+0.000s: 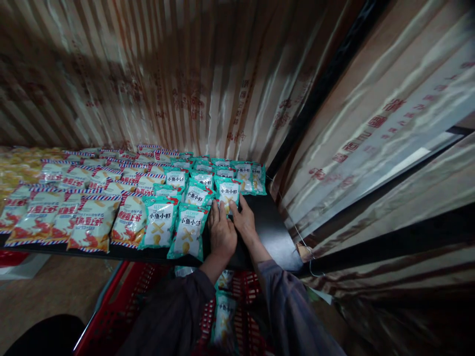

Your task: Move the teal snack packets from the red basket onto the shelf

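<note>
A teal-and-white snack bag point(228, 190) stands tilted back at the right end of the front bags on the black shelf point(272, 222). My left hand point(222, 232) presses its lower left side with closed-together fingers. At the lower right edge, my right hand point(245, 220) grips the same bag, thumb in front and the other fingers partly hidden. Just left of my left hand another teal bag point(189, 230) leans at the shelf's front edge. More teal bags point(244, 174) stand in rows behind.
Red-and-white striped snack bags point(91, 222) fill the shelf to the left, with yellow packs point(20, 165) beyond. Below my arms is a red basket point(111, 316) holding more teal bags point(224, 314). A dark upright post point(319, 99) and plastic-wrapped panels point(371, 123) border the right side.
</note>
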The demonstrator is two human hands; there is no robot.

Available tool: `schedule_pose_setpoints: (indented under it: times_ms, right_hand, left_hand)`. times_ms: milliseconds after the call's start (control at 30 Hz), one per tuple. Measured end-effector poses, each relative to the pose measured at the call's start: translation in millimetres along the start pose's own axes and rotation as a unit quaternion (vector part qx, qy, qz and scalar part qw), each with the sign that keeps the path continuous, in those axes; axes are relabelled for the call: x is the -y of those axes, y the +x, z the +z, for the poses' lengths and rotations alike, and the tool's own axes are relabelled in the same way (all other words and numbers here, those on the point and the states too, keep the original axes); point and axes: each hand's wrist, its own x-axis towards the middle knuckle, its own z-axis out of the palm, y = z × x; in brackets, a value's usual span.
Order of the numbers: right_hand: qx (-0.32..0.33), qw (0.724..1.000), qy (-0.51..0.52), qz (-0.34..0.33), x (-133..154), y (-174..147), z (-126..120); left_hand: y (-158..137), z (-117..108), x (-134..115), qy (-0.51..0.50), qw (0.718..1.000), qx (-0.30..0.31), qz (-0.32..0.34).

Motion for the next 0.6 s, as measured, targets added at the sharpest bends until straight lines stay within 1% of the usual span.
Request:
schedule_pose_setpoints:
  times_ms: [233, 400, 600]
  right_hand:
    - [-0.003, 1.0, -0.026, 0.016, -2.6, 1.3, 2.0]
    - [-0.014, 1.0, -0.026, 0.008, -1.4, 0.3, 2.5]
    - [0.0, 0.999, -0.041, 0.011, -1.9, 1.8, 3.0]
  left_hand:
    - [1.4, -3.0, -2.3, 0.02, 1.0, 0.005, 0.0]
    - [1.2, -3.2, -2.9, 0.021, 1.0, -0.003, 0.0]
    - [1.2, -2.7, -3.7, 0.018, 1.0, -0.004, -0.004]
